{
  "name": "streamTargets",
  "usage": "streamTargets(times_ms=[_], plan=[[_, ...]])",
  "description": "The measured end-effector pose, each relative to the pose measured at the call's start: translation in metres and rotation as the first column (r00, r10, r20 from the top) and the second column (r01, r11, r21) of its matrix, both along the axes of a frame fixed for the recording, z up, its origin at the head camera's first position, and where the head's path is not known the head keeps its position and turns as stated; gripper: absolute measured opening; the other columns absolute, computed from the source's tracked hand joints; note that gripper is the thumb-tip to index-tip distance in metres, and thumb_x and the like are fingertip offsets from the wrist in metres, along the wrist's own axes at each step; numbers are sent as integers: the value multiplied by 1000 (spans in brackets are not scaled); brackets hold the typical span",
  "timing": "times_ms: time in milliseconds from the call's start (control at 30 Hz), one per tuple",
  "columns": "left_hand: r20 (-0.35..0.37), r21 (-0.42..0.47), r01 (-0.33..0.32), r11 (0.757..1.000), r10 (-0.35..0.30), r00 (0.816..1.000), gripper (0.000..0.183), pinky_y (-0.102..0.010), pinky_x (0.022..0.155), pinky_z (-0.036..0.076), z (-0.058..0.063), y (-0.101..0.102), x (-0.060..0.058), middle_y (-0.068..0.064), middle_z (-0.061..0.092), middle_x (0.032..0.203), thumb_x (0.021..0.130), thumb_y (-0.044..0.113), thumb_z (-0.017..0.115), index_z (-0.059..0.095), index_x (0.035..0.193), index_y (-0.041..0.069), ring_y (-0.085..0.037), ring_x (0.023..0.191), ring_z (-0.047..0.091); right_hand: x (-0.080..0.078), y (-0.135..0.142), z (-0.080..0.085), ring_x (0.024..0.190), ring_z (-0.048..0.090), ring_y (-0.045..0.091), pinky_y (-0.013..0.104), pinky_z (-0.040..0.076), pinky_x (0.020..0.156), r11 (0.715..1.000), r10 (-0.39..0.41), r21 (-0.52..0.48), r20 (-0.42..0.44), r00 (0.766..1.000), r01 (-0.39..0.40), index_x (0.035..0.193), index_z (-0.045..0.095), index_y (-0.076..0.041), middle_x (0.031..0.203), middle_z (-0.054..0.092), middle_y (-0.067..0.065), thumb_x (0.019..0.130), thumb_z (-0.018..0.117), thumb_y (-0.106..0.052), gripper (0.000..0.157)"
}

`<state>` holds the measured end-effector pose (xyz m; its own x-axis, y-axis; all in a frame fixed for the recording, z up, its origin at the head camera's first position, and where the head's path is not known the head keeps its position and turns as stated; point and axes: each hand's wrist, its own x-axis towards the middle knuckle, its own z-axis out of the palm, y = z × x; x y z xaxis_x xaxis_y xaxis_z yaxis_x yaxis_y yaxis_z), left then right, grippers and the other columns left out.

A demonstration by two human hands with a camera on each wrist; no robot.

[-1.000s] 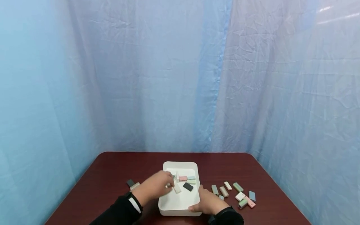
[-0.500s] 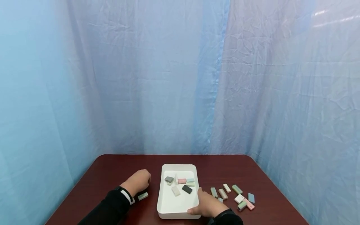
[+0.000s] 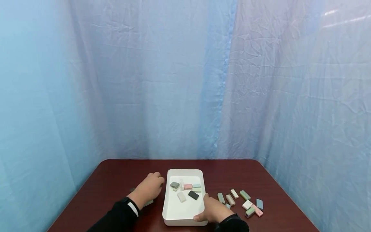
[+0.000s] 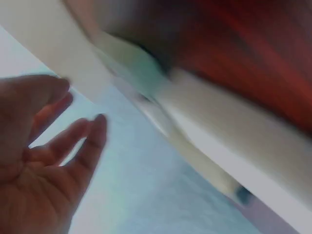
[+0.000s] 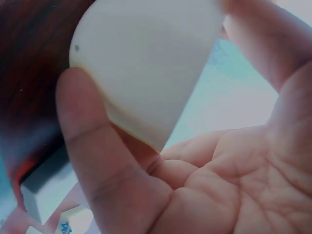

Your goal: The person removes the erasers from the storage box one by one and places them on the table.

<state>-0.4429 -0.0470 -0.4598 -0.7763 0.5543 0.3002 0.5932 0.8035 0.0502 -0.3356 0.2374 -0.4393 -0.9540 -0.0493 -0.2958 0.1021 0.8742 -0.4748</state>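
A shallow white tray (image 3: pixel 182 212) stands near the table's front, holding several small mahjong-like tiles, among them a black tile (image 3: pixel 193 195), a pink tile (image 3: pixel 188 186) and a grey tile (image 3: pixel 175 185). My right hand (image 3: pixel 215 209) grips the tray's near right corner; in the right wrist view its fingers (image 5: pixel 92 131) and thumb lie on either side of the tray wall. My left hand (image 3: pixel 149 188) hovers just left of the tray. In the left wrist view its fingers (image 4: pixel 87 151) are loosely bent and apart from the thumb, with nothing visible between them.
Right of the tray lie several loose tiles, including a white tile (image 3: pixel 247 204), a blue tile (image 3: pixel 259 204) and a green tile (image 3: pixel 244 195). Partly hidden under the left wrist is another pale tile (image 3: pixel 148 203). A blue curtain (image 3: pixel 179 96) hangs behind the dark red table (image 3: pixel 130 170).
My left hand went from over the tray out to the left, then came back slightly right towards the tray. A grey tile is now uncovered inside it. The right hand keeps its hold.
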Motion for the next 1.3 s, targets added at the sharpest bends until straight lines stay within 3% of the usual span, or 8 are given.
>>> streamTargets(times_ms=[133,267,400,567,833,967,1167,1300], plan=[[-65,22,185,982,-184,981,15,-34,85,58,16,27,19,-1,70,105,98,10,76,79,112,12,-17,96,66,0,-2,2,132,61,49,64,50,105,999,-18,26,-4,1000,18,156,37,14,146,59,32,87,90,-37,102],[-14,-19,289,957,-289,957,18,-24,80,58,19,51,32,3,71,104,94,13,81,80,112,16,-9,94,67,0,-5,5,129,63,48,64,52,103,999,-13,35,-11,1000,13,155,39,15,144,60,33,87,90,-35,98],[96,-124,242,962,-232,968,29,-26,80,57,7,66,38,5,70,105,89,26,87,77,117,23,-8,93,66,3,-8,6,132,61,50,65,50,106,999,-8,40,-13,1000,9,152,44,15,147,57,35,88,90,-34,93],[146,-203,190,960,-162,976,36,-31,79,57,-8,74,39,4,69,102,88,35,87,73,121,28,-11,89,65,5,-8,3,133,60,51,65,49,107,1000,-15,26,-1,1000,15,152,44,16,147,57,35,88,90,-33,93],[128,-130,251,959,-235,964,27,-28,84,55,-13,78,35,6,70,104,91,32,85,77,116,26,-7,93,62,7,-7,4,130,62,50,65,50,105,999,8,40,-6,1000,-8,153,41,16,144,60,34,89,89,-34,95],[105,-133,289,948,-276,955,13,-22,76,50,-14,78,36,9,67,93,92,25,84,80,104,29,-3,84,56,6,-8,4,129,63,50,65,51,104,1000,13,28,15,1000,-14,155,39,16,143,61,34,90,88,-34,95],[98,-121,315,941,-305,947,29,-20,72,47,-13,77,44,9,66,91,91,9,78,80,105,34,-2,78,55,6,-8,3,128,64,48,65,51,104,999,-12,46,13,1000,11,155,39,15,142,62,32,88,89,-37,98],[90,-131,344,930,-335,938,18,-19,68,46,-7,76,52,12,62,87,88,14,81,80,92,32,-1,73,52,6,-7,5,127,64,48,64,51,103,999,-9,47,-6,1000,9,155,38,16,142,62,32,88,89,-36,100]])
